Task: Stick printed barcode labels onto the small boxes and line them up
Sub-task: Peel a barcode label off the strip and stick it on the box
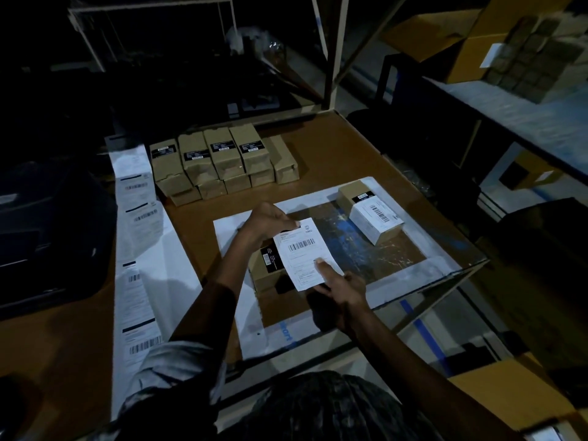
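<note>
White barcode label (305,254), pinched over box (265,275)

Small boxes (222,160): matt brown cardboard, black stickers on top. Barcode label (304,254): thin white printed paper. Bench (334,148): smooth brown board. Work mat (359,246): scuffed, scratched blue-brown surface, white border.

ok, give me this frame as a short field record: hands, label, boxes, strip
left hand: pinches the label's top edge
right hand: holds the label's lower edge, thumb on its face
label: held over the box in front, barcode up
box in front: on the mat, black sticker showing
labelled box: on the mat's far right corner, white label on
unlabelled boxes: stacked at the table's far side
label strip: runs along the left
</note>
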### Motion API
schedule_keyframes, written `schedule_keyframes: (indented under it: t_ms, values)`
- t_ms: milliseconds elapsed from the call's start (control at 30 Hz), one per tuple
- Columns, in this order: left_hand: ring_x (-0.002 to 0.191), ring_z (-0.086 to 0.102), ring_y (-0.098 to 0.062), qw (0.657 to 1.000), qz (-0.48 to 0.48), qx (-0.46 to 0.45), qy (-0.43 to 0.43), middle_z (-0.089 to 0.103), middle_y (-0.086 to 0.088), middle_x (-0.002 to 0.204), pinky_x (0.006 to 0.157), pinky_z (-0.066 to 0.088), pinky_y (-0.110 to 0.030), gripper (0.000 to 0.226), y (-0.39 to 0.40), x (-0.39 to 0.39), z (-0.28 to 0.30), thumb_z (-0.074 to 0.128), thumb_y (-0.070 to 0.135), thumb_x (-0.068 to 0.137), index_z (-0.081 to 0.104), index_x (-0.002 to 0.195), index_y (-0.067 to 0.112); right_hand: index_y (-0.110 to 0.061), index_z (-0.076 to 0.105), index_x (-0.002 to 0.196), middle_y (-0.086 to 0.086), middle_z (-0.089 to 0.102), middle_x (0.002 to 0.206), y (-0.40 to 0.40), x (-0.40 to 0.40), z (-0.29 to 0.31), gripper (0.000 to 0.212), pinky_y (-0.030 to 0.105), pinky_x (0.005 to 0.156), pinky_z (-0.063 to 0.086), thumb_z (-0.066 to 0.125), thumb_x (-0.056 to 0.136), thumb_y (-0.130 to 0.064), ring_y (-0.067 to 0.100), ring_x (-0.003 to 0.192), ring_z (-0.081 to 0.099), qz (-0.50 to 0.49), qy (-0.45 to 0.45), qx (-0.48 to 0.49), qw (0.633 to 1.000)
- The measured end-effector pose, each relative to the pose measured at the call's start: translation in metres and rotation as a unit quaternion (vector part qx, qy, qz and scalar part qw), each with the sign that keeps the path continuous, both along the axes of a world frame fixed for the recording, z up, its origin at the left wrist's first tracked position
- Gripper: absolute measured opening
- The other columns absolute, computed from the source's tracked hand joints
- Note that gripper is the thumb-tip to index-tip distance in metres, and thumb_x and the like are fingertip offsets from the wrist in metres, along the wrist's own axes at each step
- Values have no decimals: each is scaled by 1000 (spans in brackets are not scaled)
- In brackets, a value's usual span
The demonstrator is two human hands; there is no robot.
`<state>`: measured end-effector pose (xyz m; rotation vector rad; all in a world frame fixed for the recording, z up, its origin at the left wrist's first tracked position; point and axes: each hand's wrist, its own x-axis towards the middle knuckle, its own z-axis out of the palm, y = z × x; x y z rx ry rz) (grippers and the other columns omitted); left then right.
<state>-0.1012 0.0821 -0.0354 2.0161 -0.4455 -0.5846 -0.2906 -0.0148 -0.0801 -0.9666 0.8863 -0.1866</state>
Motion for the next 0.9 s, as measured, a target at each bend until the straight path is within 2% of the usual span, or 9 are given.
schedule_keyframes:
  t_ms: [100, 333, 467, 567, 700, 800, 900]
  values:
    - [76, 68, -20, 1000, 11, 3, 14, 75, -18, 88, 56, 47, -20, 22, 2, 3, -1, 83, 15, 80, 77, 86, -5, 4, 73, 100, 14, 77, 98, 0, 3, -7, 31, 43, 85, 61, 84, 82, -19, 25, 89, 76, 8, 9, -28, 1000]
    - [78, 68, -27, 1000, 23, -9, 12, 74, -23, 88, 69, 47, -32, 25, -1, 5, -7, 84, 14, 78, 76, 84, -8, 3, 74, 96, 12, 78, 96, -4, 6, -10, 30, 43, 85, 62, 85, 80, -19, 23, 86, 77, 4, 11, -56, 998]
    - [84, 71, -31, 1000, 21, -7, 12, 75, -19, 84, 73, 50, -33, 22, -3, 7, -9, 87, 16, 75, 78, 81, -4, 3, 74, 94, 12, 78, 94, -5, 5, -11, 26, 46, 85, 61, 85, 80, -16, 25, 84, 77, 4, 7, -47, 999]
    - [82, 70, -27, 1000, 14, -12, 11, 75, -19, 84, 74, 50, -33, 22, -2, 7, -9, 88, 16, 74, 78, 81, -3, 1, 74, 92, 11, 78, 92, -6, 5, -13, 25, 47, 85, 61, 85, 80, -18, 25, 84, 77, 10, 15, -58, 998]
    - [75, 69, -21, 1000, 10, -20, -1, 75, -20, 84, 69, 51, -27, 23, -2, 5, -7, 86, 12, 75, 77, 84, -6, -1, 75, 90, 10, 78, 91, -7, 5, -13, 24, 44, 83, 62, 85, 80, -20, 24, 82, 77, 9, 16, -73, 997]
    - [65, 68, -12, 1000, 8, -10, -6, 75, -15, 80, 59, 50, -20, 21, -2, 4, -7, 86, 13, 76, 78, 84, -4, 1, 75, 91, 11, 78, 90, -5, 5, -14, 27, 48, 83, 61, 87, 79, -20, 26, 82, 77, 14, 19, -71, 997]
    - [64, 69, -12, 1000, 6, 2, -6, 75, -11, 78, 57, 50, -20, 20, -3, 6, -7, 86, 14, 76, 78, 84, -2, 1, 76, 90, 12, 78, 89, -3, 7, -15, 28, 50, 83, 61, 88, 77, -20, 27, 82, 77, 10, 22, -80, 997]
